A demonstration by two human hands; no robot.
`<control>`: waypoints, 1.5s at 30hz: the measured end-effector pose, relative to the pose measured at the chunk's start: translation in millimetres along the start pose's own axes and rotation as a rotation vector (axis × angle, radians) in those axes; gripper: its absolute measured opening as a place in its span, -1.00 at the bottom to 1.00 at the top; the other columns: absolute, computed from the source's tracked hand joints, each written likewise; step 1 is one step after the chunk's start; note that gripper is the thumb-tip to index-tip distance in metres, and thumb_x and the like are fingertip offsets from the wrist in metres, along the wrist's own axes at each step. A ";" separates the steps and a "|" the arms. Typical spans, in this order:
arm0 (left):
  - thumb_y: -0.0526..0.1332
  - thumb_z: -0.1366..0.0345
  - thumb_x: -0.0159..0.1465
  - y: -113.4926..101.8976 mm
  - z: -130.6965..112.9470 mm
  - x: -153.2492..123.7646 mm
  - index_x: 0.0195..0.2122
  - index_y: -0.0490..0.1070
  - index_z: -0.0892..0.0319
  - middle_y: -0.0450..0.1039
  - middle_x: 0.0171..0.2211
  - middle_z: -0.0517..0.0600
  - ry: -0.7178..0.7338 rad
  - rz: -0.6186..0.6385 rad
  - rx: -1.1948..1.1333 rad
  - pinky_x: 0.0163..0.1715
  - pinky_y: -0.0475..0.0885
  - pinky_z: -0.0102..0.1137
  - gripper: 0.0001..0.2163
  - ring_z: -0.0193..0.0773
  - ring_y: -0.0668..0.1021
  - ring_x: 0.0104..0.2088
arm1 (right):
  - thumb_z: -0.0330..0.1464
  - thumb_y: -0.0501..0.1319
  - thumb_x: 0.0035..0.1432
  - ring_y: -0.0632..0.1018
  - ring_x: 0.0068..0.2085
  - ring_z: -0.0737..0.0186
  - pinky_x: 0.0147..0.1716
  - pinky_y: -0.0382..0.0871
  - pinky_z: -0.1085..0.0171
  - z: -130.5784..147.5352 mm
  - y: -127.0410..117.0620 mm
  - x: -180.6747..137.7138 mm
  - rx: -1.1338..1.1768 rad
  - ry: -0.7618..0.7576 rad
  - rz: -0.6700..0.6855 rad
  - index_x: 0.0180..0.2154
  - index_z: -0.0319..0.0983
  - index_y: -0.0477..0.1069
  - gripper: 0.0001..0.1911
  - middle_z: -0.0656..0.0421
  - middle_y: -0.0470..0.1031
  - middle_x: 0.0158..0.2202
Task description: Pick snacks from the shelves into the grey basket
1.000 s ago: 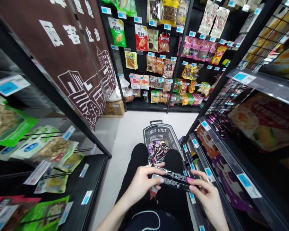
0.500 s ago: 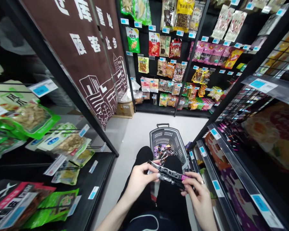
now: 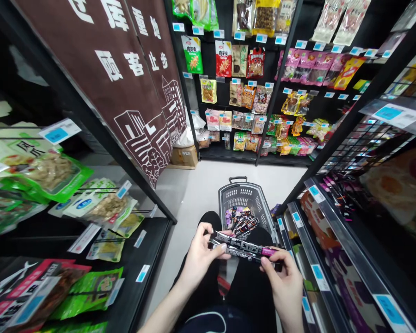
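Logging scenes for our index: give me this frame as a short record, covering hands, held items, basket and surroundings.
left hand: gripping one end of the black packets
right hand: gripping the other end
held: at least two, long and slim, side by side; pink patch near right end
basket: gray, on floor; small dark and purple packets inside
left side: bagged snacks, brown curtain
right side: shelf packets, dark and pink

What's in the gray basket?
The gray basket holds a jumble of small packets, mostly dark, with purple ones at left. Whatever lies beneath that pile is covered; the legs and held black packets hide the near end.
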State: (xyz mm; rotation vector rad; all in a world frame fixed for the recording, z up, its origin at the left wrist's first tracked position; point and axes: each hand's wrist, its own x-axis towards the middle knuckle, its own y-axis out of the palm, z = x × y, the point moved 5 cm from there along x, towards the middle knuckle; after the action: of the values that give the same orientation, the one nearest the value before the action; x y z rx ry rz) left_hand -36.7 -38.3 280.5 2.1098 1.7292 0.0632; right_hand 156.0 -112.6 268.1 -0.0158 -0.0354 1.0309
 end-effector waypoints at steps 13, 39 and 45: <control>0.25 0.40 0.13 0.2 -4.3 4.4 -0.26 0.02 0.09 0.49 -0.12 0.08 -0.137 0.159 -0.205 -0.30 0.56 -0.23 -0.66 -0.14 0.60 -0.25 | -0.20 0.29 -0.01 0.56 -0.29 0.14 -0.26 0.53 -0.01 -8.6 -22.5 15.6 0.463 0.284 0.154 -0.16 -0.14 0.38 -0.66 0.18 0.46 -0.36; 0.18 0.18 0.17 11.4 -3.6 5.6 -0.32 0.55 0.11 0.56 -0.32 0.04 0.107 0.246 0.730 -0.17 0.43 -0.33 -0.81 -0.16 0.55 -0.26 | 0.00 0.19 -0.01 0.52 -0.15 0.04 -0.17 0.42 0.24 -32.8 -34.9 9.9 -0.078 0.054 -0.001 -0.46 -0.19 0.49 -0.61 0.05 0.54 -0.26; 0.24 0.16 0.10 8.4 15.1 6.4 -0.31 0.53 0.21 0.57 -0.38 0.01 -0.119 0.186 0.539 -0.51 0.44 -0.43 -0.76 -0.29 0.52 -0.58 | -0.04 0.28 -0.10 0.56 -0.30 0.09 -0.31 0.45 0.30 -37.7 -37.9 8.9 -0.023 0.143 0.028 -0.41 -0.21 0.54 -0.63 0.10 0.57 -0.38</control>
State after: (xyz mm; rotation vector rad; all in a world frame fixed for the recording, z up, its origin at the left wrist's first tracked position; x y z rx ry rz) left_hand -23.1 -37.7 268.2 2.5832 1.5997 -0.5203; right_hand 194.5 -124.3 231.7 -0.1113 0.0835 1.0552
